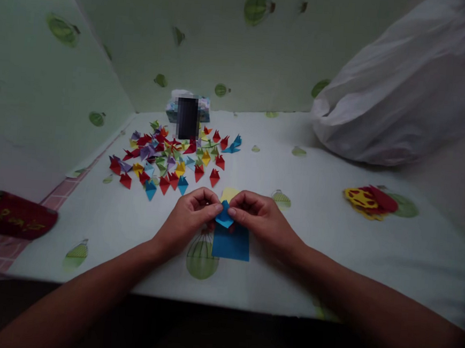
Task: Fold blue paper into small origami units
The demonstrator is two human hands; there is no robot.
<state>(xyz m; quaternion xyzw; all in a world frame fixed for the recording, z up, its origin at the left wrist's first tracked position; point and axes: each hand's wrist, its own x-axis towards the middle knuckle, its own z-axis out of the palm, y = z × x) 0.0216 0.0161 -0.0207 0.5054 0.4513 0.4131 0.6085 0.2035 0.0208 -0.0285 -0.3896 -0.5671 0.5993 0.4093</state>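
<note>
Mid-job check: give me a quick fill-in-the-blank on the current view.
1. The left hand and right hand both hold a folded paper piece coloured ____.
2. In the picture, the cluster of paper shapes lies to the ____ of the plastic bag.
3. The bag's colour is ____.
4. The can is mainly ____.

Missing words: blue; left; white; red.
</note>
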